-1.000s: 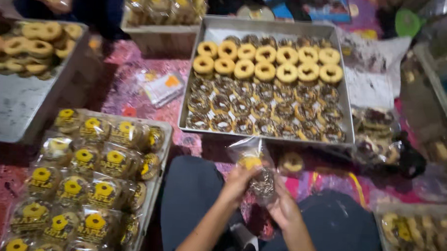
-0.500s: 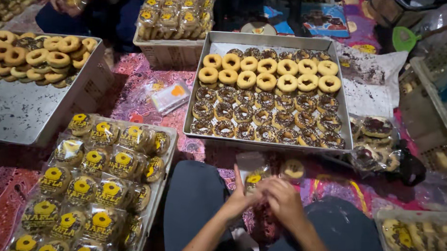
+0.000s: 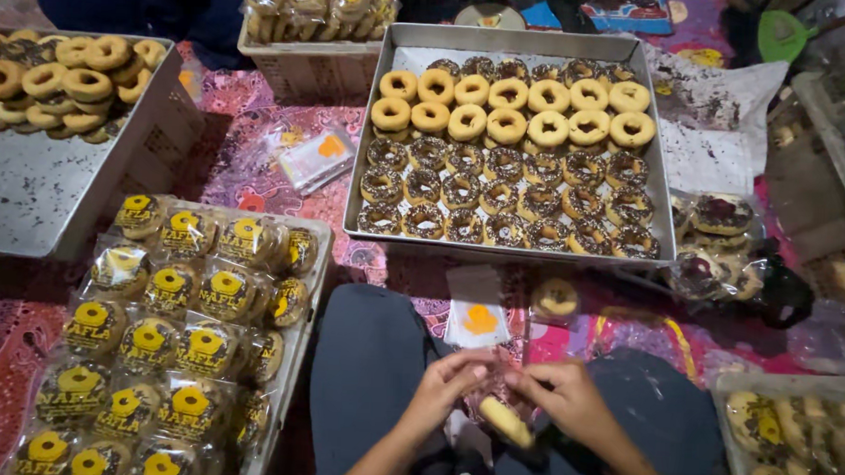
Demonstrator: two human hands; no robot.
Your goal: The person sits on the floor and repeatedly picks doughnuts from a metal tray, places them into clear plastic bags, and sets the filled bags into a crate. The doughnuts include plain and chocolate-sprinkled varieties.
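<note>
My left hand (image 3: 447, 384) and my right hand (image 3: 567, 397) meet over my lap, both gripping a clear plastic bag with a plain donut (image 3: 505, 420) inside it. Just beyond my hands lies a small clear bag with an orange-yellow label (image 3: 476, 316), and a single plain donut (image 3: 557, 297) rests beside it. A large metal tray (image 3: 369, 161) stands ahead, holding rows of plain donuts (image 3: 507, 105) at the back and chocolate-sprinkled donuts (image 3: 504, 193) at the front.
A basket tray of bagged donuts with yellow labels (image 3: 171, 336) sits at my left. A metal tray (image 3: 40, 191) with plain donuts is at far left. More bagged donuts fill a crate (image 3: 307, 70) at the back, a pile (image 3: 717, 243) at right, and a tray (image 3: 795, 438) at lower right.
My hands with the bagged donut have come down and closer to my lap. The view has tilted down, so the trays sit higher in the picture.
</note>
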